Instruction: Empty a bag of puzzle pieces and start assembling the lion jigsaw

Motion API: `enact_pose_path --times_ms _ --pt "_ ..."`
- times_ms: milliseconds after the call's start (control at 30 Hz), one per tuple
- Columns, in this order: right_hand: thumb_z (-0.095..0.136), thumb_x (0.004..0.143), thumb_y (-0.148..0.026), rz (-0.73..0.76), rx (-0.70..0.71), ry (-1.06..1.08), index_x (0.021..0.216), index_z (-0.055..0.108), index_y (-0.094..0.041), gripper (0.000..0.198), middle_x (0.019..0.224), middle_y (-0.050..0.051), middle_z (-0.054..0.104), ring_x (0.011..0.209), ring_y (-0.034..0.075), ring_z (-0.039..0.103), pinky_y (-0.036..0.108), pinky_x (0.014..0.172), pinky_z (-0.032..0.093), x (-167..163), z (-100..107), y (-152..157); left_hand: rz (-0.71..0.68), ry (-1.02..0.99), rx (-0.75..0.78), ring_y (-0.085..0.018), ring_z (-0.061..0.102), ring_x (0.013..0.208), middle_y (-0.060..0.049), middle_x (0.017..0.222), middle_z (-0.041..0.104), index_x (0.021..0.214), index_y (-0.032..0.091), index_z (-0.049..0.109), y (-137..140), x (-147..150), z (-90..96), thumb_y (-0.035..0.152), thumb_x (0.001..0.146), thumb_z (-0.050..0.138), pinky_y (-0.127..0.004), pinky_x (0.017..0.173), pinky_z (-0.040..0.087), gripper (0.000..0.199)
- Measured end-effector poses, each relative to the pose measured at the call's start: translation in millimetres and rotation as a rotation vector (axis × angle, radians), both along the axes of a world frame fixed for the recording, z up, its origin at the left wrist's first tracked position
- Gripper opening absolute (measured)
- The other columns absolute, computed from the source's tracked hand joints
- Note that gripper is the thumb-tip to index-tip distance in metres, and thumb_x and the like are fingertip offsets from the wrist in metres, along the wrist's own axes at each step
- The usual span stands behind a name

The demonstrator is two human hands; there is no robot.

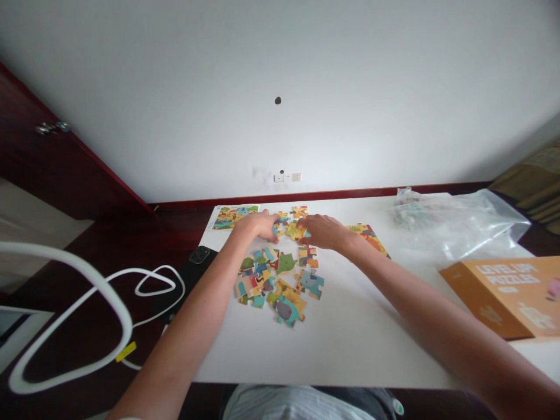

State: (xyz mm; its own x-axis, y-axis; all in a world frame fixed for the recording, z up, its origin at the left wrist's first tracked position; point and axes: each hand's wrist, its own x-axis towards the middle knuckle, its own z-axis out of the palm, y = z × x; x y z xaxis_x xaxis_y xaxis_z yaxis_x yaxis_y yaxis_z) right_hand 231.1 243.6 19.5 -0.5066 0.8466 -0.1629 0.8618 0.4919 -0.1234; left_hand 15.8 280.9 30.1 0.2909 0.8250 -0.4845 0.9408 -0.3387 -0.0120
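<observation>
My left hand [263, 225] is at the far middle of the table, fingers curled down onto a small jigsaw piece [278, 230]. Facing it from the right, my right hand [324, 231] grips a yellow jigsaw piece [296, 231] at its fingertips. Another piece [300, 211] lies just beyond the two hands. Closer to me is a loose, overlapping pile of jigsaw pieces [261, 274], with a blue piece [311, 282] at its right side. Part of a joined puzzle section [371, 236] shows behind my right forearm.
A printed picture sheet [231, 217] lies at the table's far left. On the right are a clear plastic bag [459, 224] and an orange puzzle box [507, 297]. A black phone [200, 255] and a white cable [125, 309] are beside the left edge.
</observation>
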Motion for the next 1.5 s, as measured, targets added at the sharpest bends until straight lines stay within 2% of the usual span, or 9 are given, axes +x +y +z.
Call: enact_pose_path --times_ms 200,600,733,833,1000,1267,1333,1433,1500 --pt "0.069 0.092 -0.033 0.018 0.032 -0.012 0.129 0.065 -0.019 0.039 0.130 0.015 0.069 0.117 0.032 0.067 0.040 0.093 0.054 0.1 -2.4 -0.7 -0.022 -0.032 0.015 -0.035 0.061 0.124 -0.014 0.148 0.053 0.151 0.032 0.048 -2.3 2.7 0.7 0.041 0.073 0.080 -0.044 0.103 0.051 0.085" --pt "0.066 0.094 -0.044 -0.009 0.001 0.002 0.124 0.065 -0.018 0.039 0.125 0.015 0.069 0.109 0.031 0.069 0.037 0.086 0.053 -3.8 2.9 -3.3 -0.009 -0.056 0.017 -0.036 0.064 0.119 -0.015 0.148 0.051 0.152 0.033 0.048 -20.2 20.7 13.3 0.026 0.075 0.075 -0.045 0.096 0.055 0.082" --pt "0.066 0.094 -0.038 0.041 0.031 0.015 0.121 0.068 -0.018 0.033 0.124 0.014 0.071 0.113 0.031 0.068 0.038 0.089 0.052 -2.8 10.3 -7.1 0.008 -0.047 -0.004 -0.038 0.061 0.124 -0.015 0.151 0.049 0.153 0.035 0.047 -16.3 18.9 10.6 0.030 0.076 0.078 -0.047 0.097 0.054 0.083" --pt "0.071 0.091 -0.035 0.143 -0.023 0.034 0.120 0.071 -0.022 0.032 0.120 0.011 0.073 0.115 0.030 0.067 0.037 0.093 0.051 -7.3 17.0 -16.9 0.008 -0.063 -0.005 -0.038 0.059 0.127 -0.011 0.151 0.052 0.148 0.040 0.051 -12.8 14.0 11.4 0.036 0.076 0.079 -0.048 0.099 0.052 0.077" --pt "0.079 0.084 -0.045 0.221 -0.063 0.012 0.121 0.072 -0.022 0.044 0.124 0.012 0.071 0.115 0.033 0.067 0.040 0.091 0.053 -25.5 13.7 -39.9 -0.024 -0.091 0.001 -0.033 0.062 0.123 -0.008 0.147 0.057 0.143 0.039 0.055 -10.4 6.6 15.5 0.041 0.080 0.075 -0.042 0.100 0.051 0.067" --pt "0.088 0.076 -0.042 0.226 -0.123 -0.016 0.122 0.068 -0.016 0.056 0.123 0.015 0.070 0.117 0.033 0.065 0.036 0.091 0.052 -34.8 11.5 -48.1 -0.036 -0.047 -0.014 -0.035 0.059 0.128 -0.010 0.153 0.052 0.151 0.040 0.047 -11.5 10.0 11.8 0.046 0.081 0.075 -0.045 0.100 0.051 0.075" --pt "0.085 0.078 -0.038 0.209 -0.169 -0.011 0.114 0.070 -0.018 0.044 0.115 0.012 0.073 0.110 0.031 0.068 0.035 0.084 0.052 -31.1 16.6 -43.6 -0.025 -0.038 -0.028 -0.036 0.059 0.130 -0.011 0.155 0.050 0.152 0.040 0.046 -12.5 11.5 11.9 0.045 0.082 0.075 -0.045 0.100 0.051 0.076" --pt "0.073 0.085 -0.024 0.236 -0.283 0.011 0.095 0.073 -0.021 0.010 0.097 0.006 0.076 0.093 0.025 0.071 0.031 0.071 0.048 -22.7 23.2 -34.4 -0.018 -0.050 -0.011 -0.037 0.060 0.128 -0.012 0.154 0.052 0.150 0.038 0.049 -15.2 14.2 12.8 0.040 0.080 0.076 -0.046 0.100 0.052 0.075" --pt "0.069 0.084 -0.018 0.252 -0.347 0.071 0.096 0.072 -0.023 0.013 0.094 0.004 0.077 0.086 0.021 0.070 0.029 0.067 0.046 -16.2 26.3 -28.7 -0.011 -0.051 0.016 -0.037 0.062 0.125 -0.012 0.152 0.053 0.149 0.037 0.051 -17.7 16.7 13.0 0.037 0.079 0.077 -0.047 0.099 0.052 0.074"
